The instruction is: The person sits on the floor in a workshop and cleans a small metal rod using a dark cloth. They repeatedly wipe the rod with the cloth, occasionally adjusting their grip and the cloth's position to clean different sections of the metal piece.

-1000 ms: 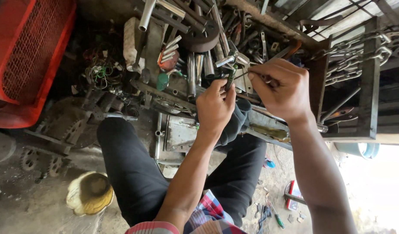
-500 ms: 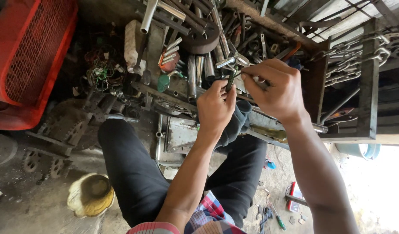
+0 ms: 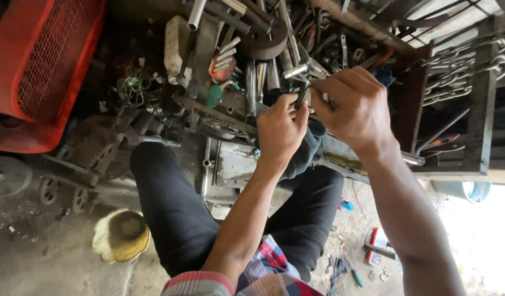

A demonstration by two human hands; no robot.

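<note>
A red mesh crate stands at the far left, beside a heap of steel sockets and bars on the floor. The right hand is closed, its fingers pinching a thin metal rod. The left hand grips a small dark green tool upright between fingertips, above a dark cloth

Left hand pinching, right hand curled, hands touching

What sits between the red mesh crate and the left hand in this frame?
In the head view, a tangle of green wires and a green-handled tool lie between the red mesh crate and the left hand.
</note>
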